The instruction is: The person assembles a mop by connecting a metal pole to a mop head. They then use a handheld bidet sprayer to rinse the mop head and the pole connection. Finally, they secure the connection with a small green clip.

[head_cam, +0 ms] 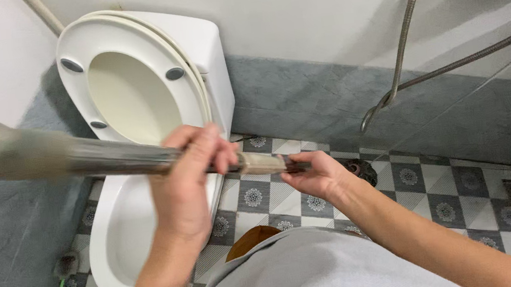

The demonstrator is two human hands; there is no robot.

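A long metal pole [111, 157] runs nearly level across the view, its long axis going from the blurred near end at the far left toward the right, dipping slightly as it goes. The left hand [186, 179] forms the main grip: its fingers are wrapped over the top of the pole and clamped on it at about mid-length. Just to the right of that grip the pole changes to a paler, worn section [262, 162], and the right hand [315, 174] closes its fingertips on the dark tip at that end. So the two grips sit close together, the left one on the shaft, the right one at the end; most of the pole's length lies leftward of both.

Below and behind the left grip stands a white toilet [122, 233] with seat and lid [135, 80] raised against the cistern. Under the right grip lies a grey-and-white patterned tile floor [438, 194] with a round drain [359, 169] just beyond the wrist. Well right of the grips a metal shower hose [405, 33] hangs along the grey-and-white wall. A green-handled brush [61, 284] stands low to the left.
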